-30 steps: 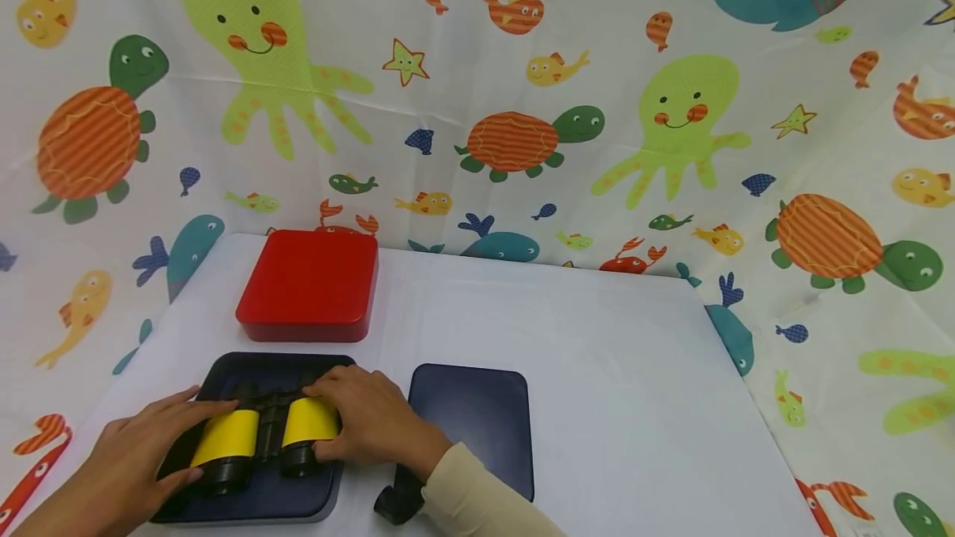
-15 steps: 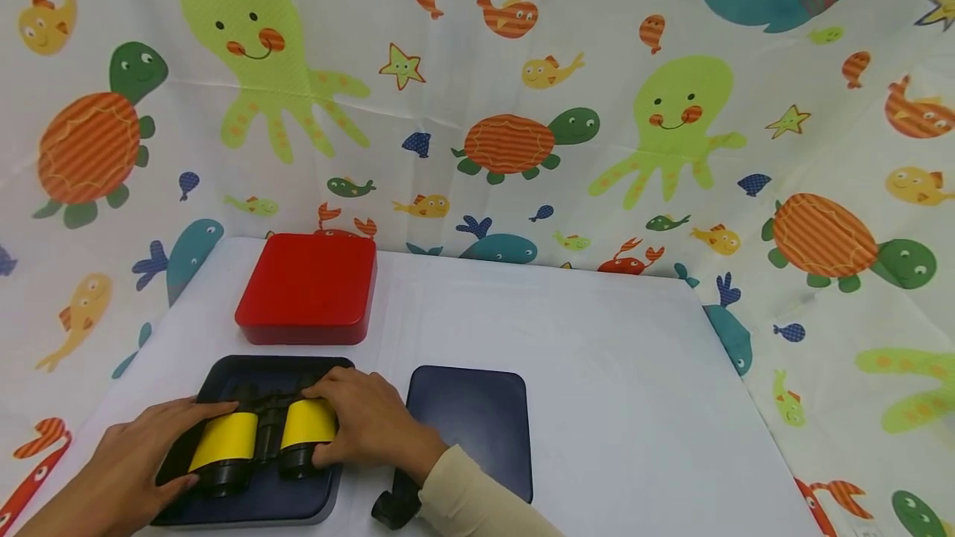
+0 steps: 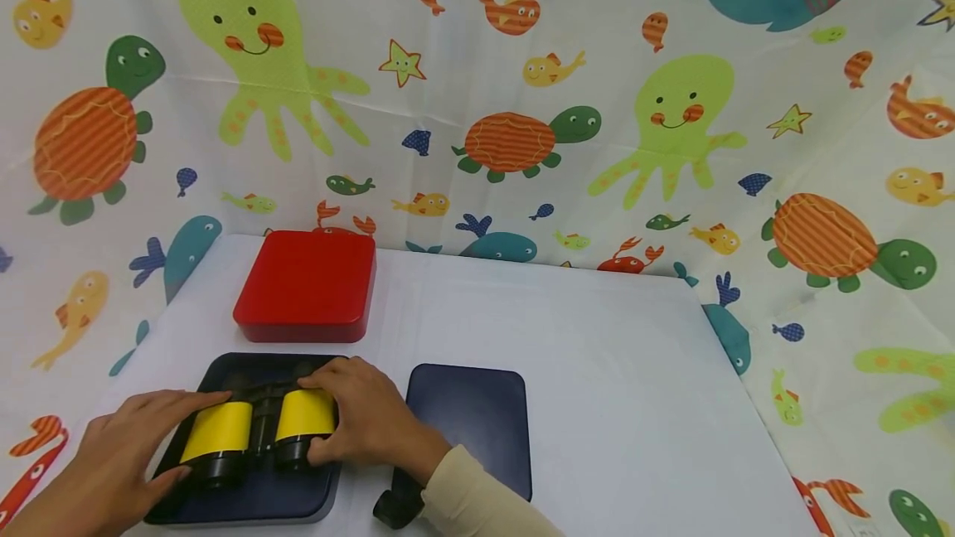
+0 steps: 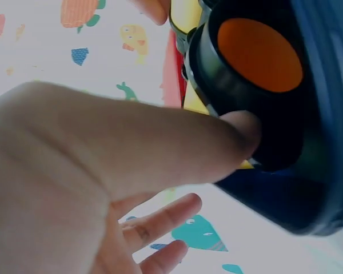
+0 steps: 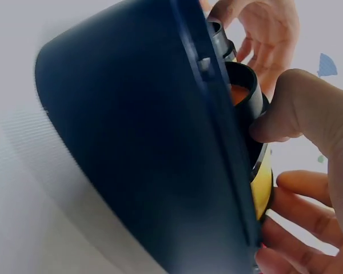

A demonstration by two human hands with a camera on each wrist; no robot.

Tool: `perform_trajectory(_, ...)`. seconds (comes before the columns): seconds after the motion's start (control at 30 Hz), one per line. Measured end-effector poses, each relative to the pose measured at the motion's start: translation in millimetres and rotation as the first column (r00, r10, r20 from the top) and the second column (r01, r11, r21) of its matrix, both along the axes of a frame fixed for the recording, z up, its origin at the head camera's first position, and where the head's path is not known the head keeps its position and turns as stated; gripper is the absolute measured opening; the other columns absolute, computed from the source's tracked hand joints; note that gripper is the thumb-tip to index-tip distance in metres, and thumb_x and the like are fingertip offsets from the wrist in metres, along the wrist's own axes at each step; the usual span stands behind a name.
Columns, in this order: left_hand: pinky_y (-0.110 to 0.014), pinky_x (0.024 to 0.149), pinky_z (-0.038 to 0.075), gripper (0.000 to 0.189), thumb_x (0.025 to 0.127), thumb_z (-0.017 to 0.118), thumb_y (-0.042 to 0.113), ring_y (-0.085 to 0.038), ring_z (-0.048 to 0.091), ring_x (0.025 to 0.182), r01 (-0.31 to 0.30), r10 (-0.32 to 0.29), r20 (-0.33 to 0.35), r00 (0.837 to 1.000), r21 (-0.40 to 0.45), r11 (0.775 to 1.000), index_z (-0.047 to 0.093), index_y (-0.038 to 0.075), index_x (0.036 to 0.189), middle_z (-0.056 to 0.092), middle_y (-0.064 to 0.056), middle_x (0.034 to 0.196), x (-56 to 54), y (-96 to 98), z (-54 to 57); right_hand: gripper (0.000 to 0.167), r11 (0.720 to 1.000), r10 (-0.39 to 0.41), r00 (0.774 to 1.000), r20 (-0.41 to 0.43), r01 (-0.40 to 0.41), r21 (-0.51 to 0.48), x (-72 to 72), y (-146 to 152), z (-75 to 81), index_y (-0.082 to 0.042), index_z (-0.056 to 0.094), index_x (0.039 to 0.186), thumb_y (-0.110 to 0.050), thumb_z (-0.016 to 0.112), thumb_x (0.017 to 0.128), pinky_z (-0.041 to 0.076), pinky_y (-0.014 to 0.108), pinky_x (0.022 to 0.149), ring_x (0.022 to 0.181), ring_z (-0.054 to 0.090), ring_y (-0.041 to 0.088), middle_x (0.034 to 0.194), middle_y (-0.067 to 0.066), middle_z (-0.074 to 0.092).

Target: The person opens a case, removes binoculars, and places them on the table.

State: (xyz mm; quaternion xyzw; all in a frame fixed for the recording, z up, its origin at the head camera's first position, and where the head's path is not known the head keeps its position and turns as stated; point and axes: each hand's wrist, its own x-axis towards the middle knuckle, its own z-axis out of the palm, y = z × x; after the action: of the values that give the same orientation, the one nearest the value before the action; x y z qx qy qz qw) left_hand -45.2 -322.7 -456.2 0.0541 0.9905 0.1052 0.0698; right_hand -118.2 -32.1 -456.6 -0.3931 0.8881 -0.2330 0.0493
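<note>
Tabletop (image 3: 612,371) below, binoculars (image 3: 263,431) point lengthwise toward the person (image 3: 485,495).

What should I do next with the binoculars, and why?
Maybe lift the binoculars gently and level: the left hand and right hand each hold one side, and the dark box around them is open on top.
</note>
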Motion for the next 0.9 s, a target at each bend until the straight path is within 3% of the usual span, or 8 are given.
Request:
perform_trajectory(0.23,-0.086,0.089,0.044,0.094,0.060,0.102,0.025,-0.051,0.057,0.113,0.019,-0.019,-0.008,1.000,-0.007,1.000,0.061,0.015,0.144,0.064,-0.029,0.137,3.6,-0.4,20.7,0.069,0.999,0.005,1.000,0.018,-0.004,-0.044,1.5,4,8.3,-0.033,0.061,0.148,-0.045,0.082,0.084,0.046,0.011,0.097,0.122,0.054,0.000,0.140,-0.016,0.063)
perform_trajectory(0.43,-0.072,0.081,0.059,0.098,0.063,0.101,0.020,-0.043,0.067,0.104,0.041,-0.047,0.064,0.997,0.093,0.995,0.055,0.012,0.149,0.062,-0.029,0.136,4.2,1.1,36.1,0.068,0.997,0.023,1.000,0.000,-0.023,-0.075,4.4,12,19.4,-0.031,0.061,0.149,-0.046,0.080,0.086,0.047,0.012,0.101,0.124,0.055,0.001,0.140,-0.015,0.064)
perform_trajectory(0.63,-0.068,0.082,0.061,0.101,0.061,0.102,0.021,-0.034,0.067,0.102,0.025,-0.040,0.097,0.995,0.159,0.987,0.055,0.011,0.149,0.062,-0.025,0.134,2.8,6.1,37.0,0.069,0.995,0.029,0.999,-0.039,-0.032,-0.092,8.7,25,24.9,-0.028,0.061,0.149,-0.044,0.080,0.085,0.047,0.013,0.101,0.124,0.055,0.003,0.140,-0.012,0.064)
perform_trajectory(0.9,-0.072,0.084,0.058,0.098,0.063,0.102,0.029,-0.027,0.065,0.103,0.049,-0.050,-0.004,0.999,0.279,0.959,0.057,0.014,0.149,0.064,-0.018,0.135,3.3,16.0,30.2,0.070,0.977,0.028,1.000,-0.015,-0.030,-0.211,12.8,51,22.6,-0.023,0.062,0.149,-0.036,0.083,0.083,0.049,0.016,0.102,0.122,0.056,0.005,0.137,-0.008,0.065)
